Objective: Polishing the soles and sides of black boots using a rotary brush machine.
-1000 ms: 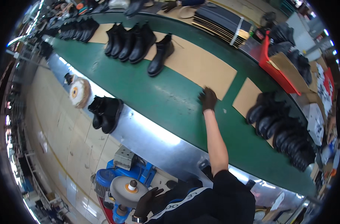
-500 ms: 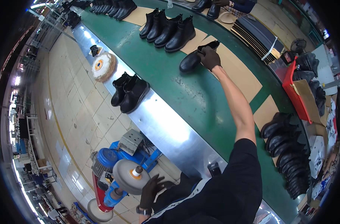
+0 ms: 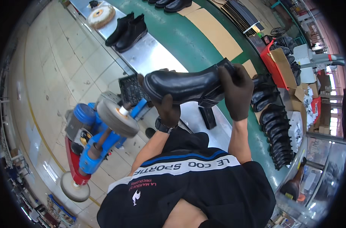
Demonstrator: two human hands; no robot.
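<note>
Both gloved hands, left hand [image 3: 168, 110] and right hand [image 3: 236, 91], clamp the glossy black leather boot [image 3: 188, 86] (grip closed), which could snag on the grey spinning buffing wheel [image 3: 117, 117].

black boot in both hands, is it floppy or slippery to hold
Probably fairly stiff: the black boot keeps its shape lying sideways between the left hand and right hand. Its glossy leather looks slippery, though the dark gloves likely help grip.
</note>
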